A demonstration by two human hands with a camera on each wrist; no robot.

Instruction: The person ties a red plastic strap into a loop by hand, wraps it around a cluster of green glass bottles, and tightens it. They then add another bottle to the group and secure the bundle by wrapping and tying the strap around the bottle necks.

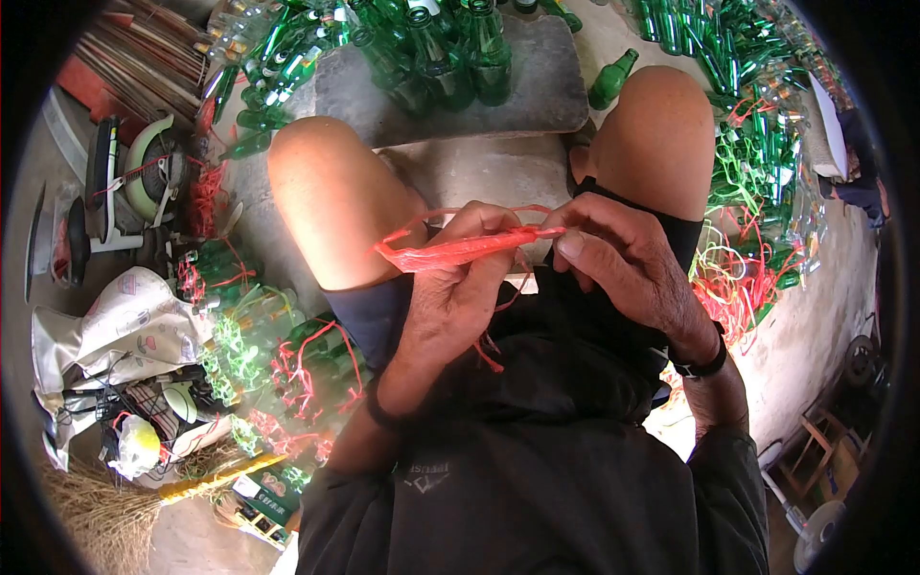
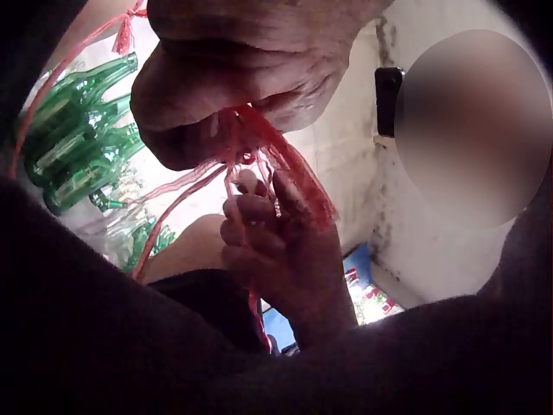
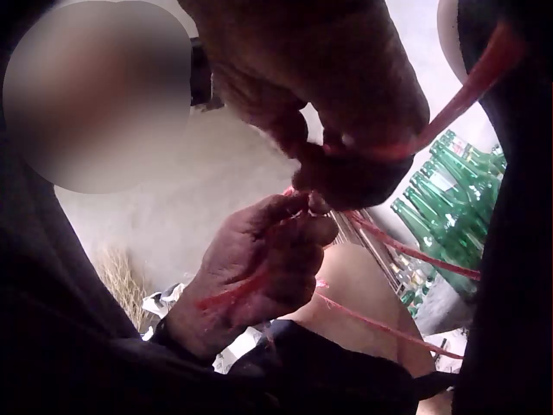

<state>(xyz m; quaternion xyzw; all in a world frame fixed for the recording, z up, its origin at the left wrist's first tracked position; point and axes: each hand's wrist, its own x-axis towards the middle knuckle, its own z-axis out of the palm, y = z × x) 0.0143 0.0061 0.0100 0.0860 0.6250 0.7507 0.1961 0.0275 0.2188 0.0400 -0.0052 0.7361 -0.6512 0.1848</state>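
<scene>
A flattened strand of red plastic twine (image 1: pixel 446 253) stretches between my two hands, above the lap. My left hand (image 1: pixel 462 287) pinches it with the thumb along the band. At its narrow end, the thumb and fingers of my right hand (image 1: pixel 628 257) pinch the twine. Seen from the left wrist, a wide frayed tail of twine (image 2: pixel 298 177) hangs below the left hand, and thinner strands trail away to the lower left. In the right wrist view the fingertips of both hands meet closely, and the exact hold between them lies in shadow.
Several green bottles (image 1: pixel 436 67) stand on a dark board (image 1: pixel 537 72) beyond the knees. One bottle (image 1: pixel 613 79) leans beside the right knee. Heaped bottles and tangled twine (image 1: pixel 733 297) lie on both sides. A straw broom (image 1: pixel 115 517) is at lower left.
</scene>
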